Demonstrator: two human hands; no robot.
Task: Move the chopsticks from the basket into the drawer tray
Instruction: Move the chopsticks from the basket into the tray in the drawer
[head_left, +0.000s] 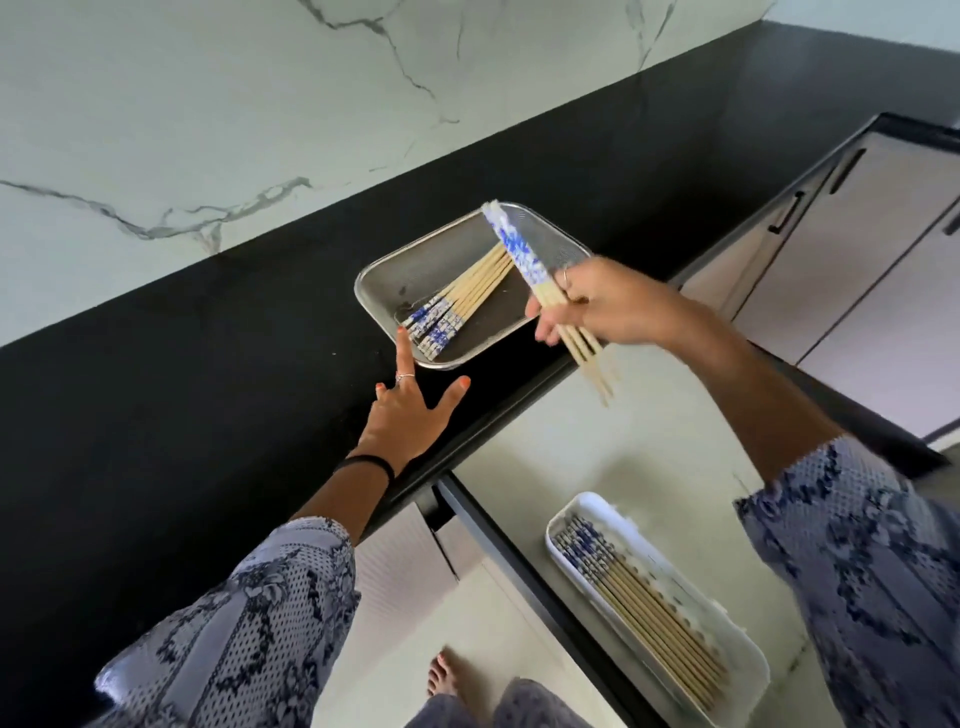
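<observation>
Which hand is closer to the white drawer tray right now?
Right. The right hand holds a bundle of chopsticks above the open drawer, up-frame of the white tray. The left hand rests on the black counter beside the basket, farther away.

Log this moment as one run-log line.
right hand: grips chopstick bundle | left hand: open, at basket | drawer tray: partly filled

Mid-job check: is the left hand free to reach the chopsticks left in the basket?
Probably yes. The left hand is open on the counter, its forefinger beside the basket rim next to the remaining chopsticks. Nothing lies between; the right hand holds its bundle off to the other side.
</observation>
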